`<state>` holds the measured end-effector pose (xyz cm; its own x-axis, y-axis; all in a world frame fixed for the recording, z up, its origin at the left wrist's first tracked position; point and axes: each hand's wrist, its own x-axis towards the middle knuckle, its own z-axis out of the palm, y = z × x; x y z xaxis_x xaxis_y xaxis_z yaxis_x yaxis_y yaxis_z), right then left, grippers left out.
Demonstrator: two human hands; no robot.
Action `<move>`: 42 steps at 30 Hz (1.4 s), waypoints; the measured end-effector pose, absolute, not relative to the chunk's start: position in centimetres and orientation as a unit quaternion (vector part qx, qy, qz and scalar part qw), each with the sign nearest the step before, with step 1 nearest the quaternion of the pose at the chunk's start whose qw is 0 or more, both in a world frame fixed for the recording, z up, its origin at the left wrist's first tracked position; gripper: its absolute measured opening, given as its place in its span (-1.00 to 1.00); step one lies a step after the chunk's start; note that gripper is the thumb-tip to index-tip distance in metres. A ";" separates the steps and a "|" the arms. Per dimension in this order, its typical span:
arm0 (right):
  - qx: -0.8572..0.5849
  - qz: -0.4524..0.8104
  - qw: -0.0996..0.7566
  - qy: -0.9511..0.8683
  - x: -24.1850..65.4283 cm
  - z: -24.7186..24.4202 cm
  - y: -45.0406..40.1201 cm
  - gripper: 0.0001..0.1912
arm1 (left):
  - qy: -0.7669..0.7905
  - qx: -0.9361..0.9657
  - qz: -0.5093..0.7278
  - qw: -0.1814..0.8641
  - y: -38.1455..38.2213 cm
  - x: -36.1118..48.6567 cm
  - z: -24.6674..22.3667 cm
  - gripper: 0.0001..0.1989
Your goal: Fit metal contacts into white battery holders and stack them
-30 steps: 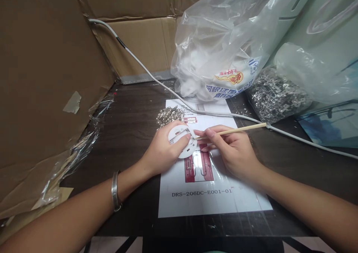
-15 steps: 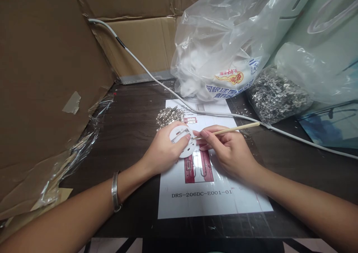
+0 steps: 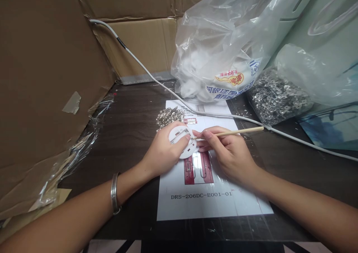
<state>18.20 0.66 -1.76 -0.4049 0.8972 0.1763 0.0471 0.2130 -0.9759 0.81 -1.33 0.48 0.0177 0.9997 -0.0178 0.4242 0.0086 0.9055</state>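
At the middle of the table (image 3: 125,118), the left hand (image 3: 163,146) grips a white disc (image 3: 185,154) with small slots, its thumb laid across the face and its fingers curled behind. Just beside it, at 3 o'clock, the right hand (image 3: 231,146) is closed on a thin wooden stick (image 3: 246,130), pinching it between thumb and fingers. The stick's near tip sits at the disc's right-hand rim, while its far end points out to about 3 o'clock; whether the tip enters a slot cannot be made out. Counting from the disc, a silvery bracelet (image 3: 114,193) circles the left wrist at 8 o'clock. Beneath both hands lies a printed sheet (image 3: 170,208), reaching down to 6 o'clock, with red-and-white pictures and the line "DRS-206DC-E001-01". Near the left hand, at 11 o'clock, small metal pieces (image 3: 170,115) lie heaped, touching the sheet's upper left edge. A pale cable (image 3: 145,70) runs from between 10 and 11 o'clock, over the top of the sheet, out to 3 o'clock. Beyond it, at 1 o'clock, stands a large clear plastic bag (image 3: 207,33) holding white items, and at 2 o'clock a smaller bag (image 3: 279,98) full of metal parts. Cardboard (image 3: 134,44) walls off the table from 9 to 12 o'clock.
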 end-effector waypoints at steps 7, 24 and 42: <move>-0.366 0.445 0.401 -0.712 18.1 -1.9 0.7 -0.69 | 0.590 0.606 0.354 0.399 -1.3 0.8 0.4 -0.90; -0.386 0.497 0.434 -0.645 17.9 -2.0 0.6 -0.79 | 0.583 0.639 0.339 0.370 -1.2 0.7 0.4 -0.86; -0.383 0.435 0.422 -0.697 18.0 -1.9 0.6 -0.77 | 0.586 0.651 0.330 0.352 -1.3 0.8 0.3 -0.87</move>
<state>17.99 0.59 -1.91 -0.3517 0.9008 0.2548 0.1667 0.3281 -0.9298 0.83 -1.26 0.31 0.0956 0.9953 0.0166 0.5300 -0.0650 0.8455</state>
